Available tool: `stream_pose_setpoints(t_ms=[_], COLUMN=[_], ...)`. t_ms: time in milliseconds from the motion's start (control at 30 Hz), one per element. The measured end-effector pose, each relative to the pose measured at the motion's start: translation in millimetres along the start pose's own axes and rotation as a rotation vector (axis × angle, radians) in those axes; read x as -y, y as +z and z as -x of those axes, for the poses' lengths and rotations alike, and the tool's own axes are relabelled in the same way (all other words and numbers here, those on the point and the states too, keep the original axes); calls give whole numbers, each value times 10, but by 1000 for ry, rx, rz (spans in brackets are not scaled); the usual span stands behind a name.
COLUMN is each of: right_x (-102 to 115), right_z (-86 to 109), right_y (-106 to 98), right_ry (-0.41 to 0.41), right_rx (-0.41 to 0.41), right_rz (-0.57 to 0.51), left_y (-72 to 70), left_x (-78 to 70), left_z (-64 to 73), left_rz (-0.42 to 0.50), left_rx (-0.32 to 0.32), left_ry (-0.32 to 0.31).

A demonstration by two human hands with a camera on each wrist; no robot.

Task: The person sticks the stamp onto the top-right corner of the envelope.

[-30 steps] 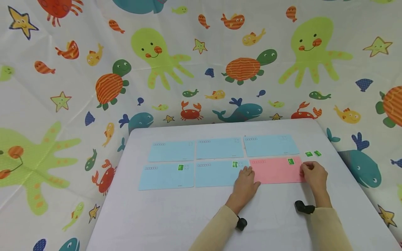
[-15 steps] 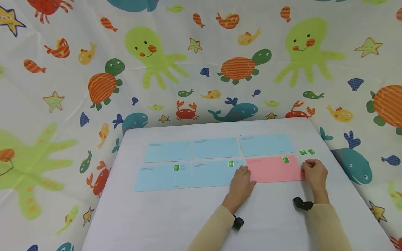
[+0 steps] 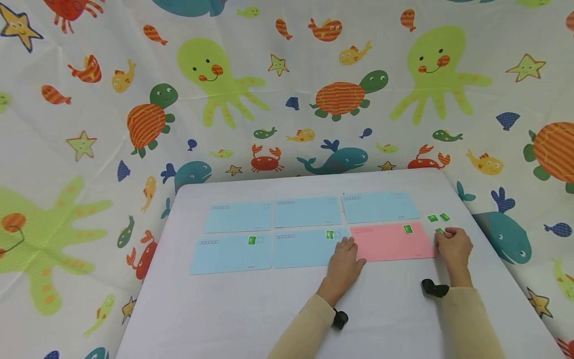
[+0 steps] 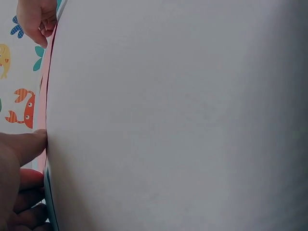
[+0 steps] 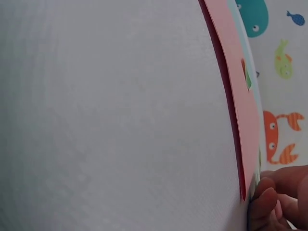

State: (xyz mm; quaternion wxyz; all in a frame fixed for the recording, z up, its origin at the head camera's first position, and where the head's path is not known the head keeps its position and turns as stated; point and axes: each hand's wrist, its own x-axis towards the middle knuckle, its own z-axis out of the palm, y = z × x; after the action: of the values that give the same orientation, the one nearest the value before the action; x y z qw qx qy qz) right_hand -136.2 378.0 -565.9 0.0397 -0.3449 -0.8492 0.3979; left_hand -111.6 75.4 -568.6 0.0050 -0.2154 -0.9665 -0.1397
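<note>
My left hand (image 3: 344, 267) lies with its fingers on the right end of a blue envelope (image 3: 305, 252). Its thumb rests at the left end of the pink envelope (image 3: 385, 244), as the left wrist view shows too. A green stamp (image 3: 407, 229) sits at that pink envelope's upper right. My right hand (image 3: 455, 248) is just off the envelope's right edge, thumb and index finger bent together. A green stamp (image 3: 439, 230) shows right at those fingertips; whether they pinch it is hidden. The right wrist view has the bent fingers (image 5: 267, 199) beside the pink envelope's end.
Two more green stamps (image 3: 438, 218) lie beyond my right hand. Three blue envelopes (image 3: 307, 213) form the back row. Another blue envelope (image 3: 230, 257), bearing a green stamp (image 3: 252, 240), is at front left. Behind the white table (image 3: 215, 314) hangs a sea-animal cloth (image 3: 296, 60).
My right hand has moved slightly right, away from the pink envelope's edge, and a green stamp has come into sight at its fingertips. My left hand keeps its place on the envelopes.
</note>
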Motion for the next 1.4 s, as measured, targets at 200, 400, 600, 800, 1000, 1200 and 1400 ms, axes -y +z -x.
stream_pose_setpoints(t_ms=[200,400,600,800,1000,1200,1400], right_x=[11,40,41,42,36,22,18], right_z=[-38,-74,-101,-107,-92,-65,-23], right_y=[-24,-50,-66,-88,-87,-77,-78], right_ry=[28,51,57,71,104,114,103], right_rx=[23,63,96,106,104,86,67], right_rz=[0,-16,-26,-44,-72,-108,-131], left_y=[-22,-36,-38,-32,-26,-48,-53], left_x=[1,7,15,22,18,-2,-3], left_z=[-7,-12,-14,-15,-17,1,12], left_rz=[-2,16,14,17,12,12,9], left_rx=[-1,-6,-4,3,17,25,8], left_ry=[2,5,6,8,5,-2,9])
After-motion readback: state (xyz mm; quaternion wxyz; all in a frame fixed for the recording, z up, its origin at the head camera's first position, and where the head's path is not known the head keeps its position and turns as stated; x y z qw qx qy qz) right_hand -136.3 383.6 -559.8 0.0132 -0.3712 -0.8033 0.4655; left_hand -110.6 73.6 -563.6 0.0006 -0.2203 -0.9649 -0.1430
